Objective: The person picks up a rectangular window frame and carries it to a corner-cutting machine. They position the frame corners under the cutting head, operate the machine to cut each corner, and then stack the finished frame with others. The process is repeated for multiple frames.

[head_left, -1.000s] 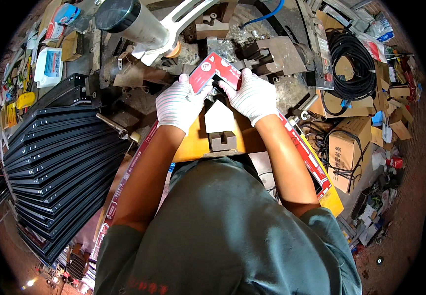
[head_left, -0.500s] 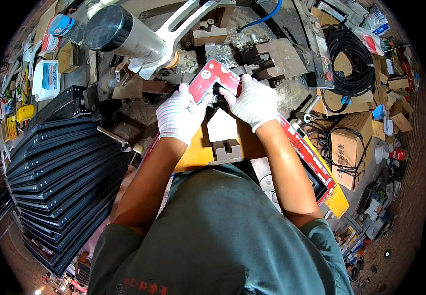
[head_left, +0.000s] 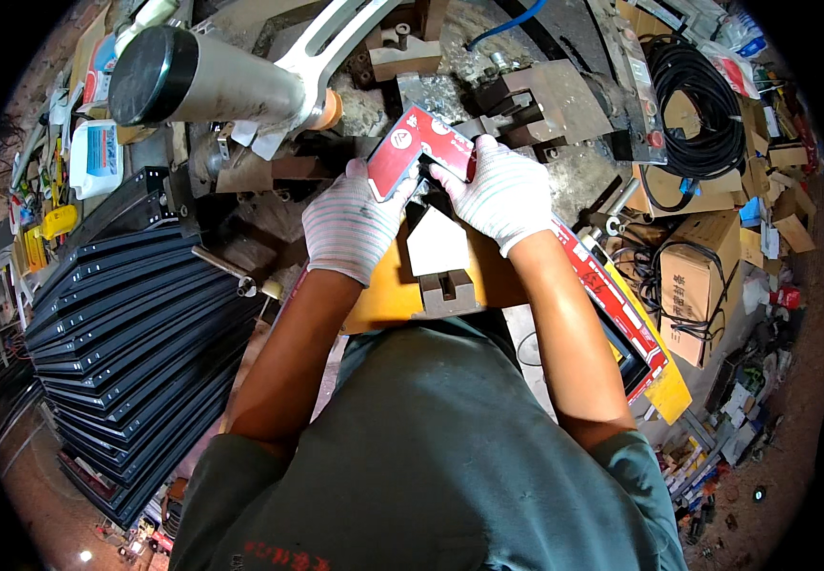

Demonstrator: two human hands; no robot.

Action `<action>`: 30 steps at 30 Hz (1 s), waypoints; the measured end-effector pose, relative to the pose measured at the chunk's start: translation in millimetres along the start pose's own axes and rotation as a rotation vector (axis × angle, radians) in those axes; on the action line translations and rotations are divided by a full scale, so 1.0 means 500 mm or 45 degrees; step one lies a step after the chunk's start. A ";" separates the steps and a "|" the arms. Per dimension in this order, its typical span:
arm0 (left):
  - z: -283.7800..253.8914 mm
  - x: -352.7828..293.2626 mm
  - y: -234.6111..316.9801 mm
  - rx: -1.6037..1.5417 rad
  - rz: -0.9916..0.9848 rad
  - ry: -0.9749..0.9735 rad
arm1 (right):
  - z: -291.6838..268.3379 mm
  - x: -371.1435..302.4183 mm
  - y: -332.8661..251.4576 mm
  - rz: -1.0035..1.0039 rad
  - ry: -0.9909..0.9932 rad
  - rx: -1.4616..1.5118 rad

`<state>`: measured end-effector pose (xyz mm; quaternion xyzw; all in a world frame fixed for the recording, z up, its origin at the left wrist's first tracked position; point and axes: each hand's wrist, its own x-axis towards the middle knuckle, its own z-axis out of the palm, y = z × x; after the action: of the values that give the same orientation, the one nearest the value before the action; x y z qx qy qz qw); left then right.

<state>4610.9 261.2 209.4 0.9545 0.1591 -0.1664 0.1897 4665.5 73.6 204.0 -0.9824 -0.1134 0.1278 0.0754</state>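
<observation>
- Left hand (head_left: pixel 353 226), in a white knit glove: fingers closed on the lower left edge of the flat red rectangular card (head_left: pixel 418 148).
- Right hand (head_left: pixel 499 193), gloved alike: fingers pinch the card's right end.
- Card: tilted, held above the orange board (head_left: pixel 383 290), below the grey metal cylinder (head_left: pixel 207 86).

A small red pack (head_left: pixel 418 150) with a white round mark is held between both gloved hands over the table's middle. A brown carton (head_left: pixel 695 276) stands off the right edge, smaller cartons (head_left: pixel 785 195) beyond it. A white-and-blue bottle label (head_left: pixel 98 152) shows at the far left.
</observation>
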 end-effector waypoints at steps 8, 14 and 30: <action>0.017 -0.006 -0.018 0.038 0.082 0.118 | -0.035 0.002 -0.014 0.059 -0.238 -0.013; 0.010 -0.004 -0.008 0.066 0.052 0.087 | 0.000 0.002 -0.005 0.016 -0.044 0.009; -0.028 -0.006 0.020 0.017 -0.061 -0.109 | -0.004 -0.006 -0.011 0.006 -0.001 -0.076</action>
<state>4615.6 257.7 225.5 0.9436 0.1727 -0.2125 0.1860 4662.1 77.7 207.7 -0.9845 -0.1148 0.1249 0.0455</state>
